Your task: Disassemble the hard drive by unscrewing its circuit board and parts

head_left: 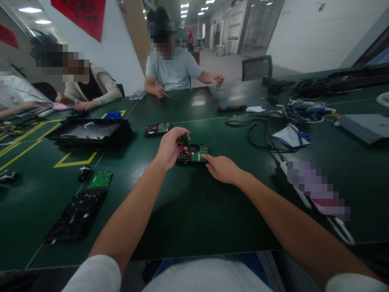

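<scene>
A black hard drive with a green circuit board facing up lies in front of me on the table. My left hand is closed around the dark handle of a screwdriver, held above the drive's left half; its tip is hard to make out. From the right, my right hand grips the drive's near right edge, with the index finger on the board and the other fingers curled. Another hard drive lies beyond my left hand.
A black tray stands at left. Nearer are a loose green board, a black drive and a small black-and-white object. Cables, a cloth and a grey box are at right. Several people sit across the dark green table.
</scene>
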The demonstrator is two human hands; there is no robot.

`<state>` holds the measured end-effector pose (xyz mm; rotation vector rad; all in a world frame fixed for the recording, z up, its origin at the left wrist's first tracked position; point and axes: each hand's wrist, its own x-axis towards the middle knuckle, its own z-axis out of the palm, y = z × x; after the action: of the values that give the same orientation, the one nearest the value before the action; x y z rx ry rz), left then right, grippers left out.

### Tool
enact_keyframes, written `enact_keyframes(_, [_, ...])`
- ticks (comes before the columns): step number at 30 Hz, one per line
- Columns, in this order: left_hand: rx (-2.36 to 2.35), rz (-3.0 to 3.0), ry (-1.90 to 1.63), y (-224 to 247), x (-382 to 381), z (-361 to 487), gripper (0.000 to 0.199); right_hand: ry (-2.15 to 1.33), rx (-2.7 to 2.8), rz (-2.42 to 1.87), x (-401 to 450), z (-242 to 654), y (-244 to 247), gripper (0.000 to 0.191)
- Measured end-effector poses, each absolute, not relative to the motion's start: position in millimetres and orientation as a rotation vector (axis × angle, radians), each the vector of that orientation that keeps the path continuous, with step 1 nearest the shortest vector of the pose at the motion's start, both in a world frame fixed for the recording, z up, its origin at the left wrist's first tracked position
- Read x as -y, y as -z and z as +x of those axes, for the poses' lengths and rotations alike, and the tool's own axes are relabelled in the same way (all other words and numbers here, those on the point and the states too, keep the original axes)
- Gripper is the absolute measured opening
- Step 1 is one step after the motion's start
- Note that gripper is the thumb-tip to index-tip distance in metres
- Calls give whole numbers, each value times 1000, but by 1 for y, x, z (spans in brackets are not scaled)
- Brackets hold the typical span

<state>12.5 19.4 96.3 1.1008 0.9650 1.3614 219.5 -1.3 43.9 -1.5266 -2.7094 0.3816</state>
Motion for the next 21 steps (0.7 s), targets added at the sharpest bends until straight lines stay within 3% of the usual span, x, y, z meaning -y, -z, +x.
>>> enact_keyframes(9, [-921, 916, -1298, -101, -19, 13, 12, -352, 2699, -1498, 0, 220, -40, 55])
enact_keyframes(21, [-992, 1050, -1295, -101, -18, 12, 21, -346, 2705, -1511, 0, 220, -41, 55])
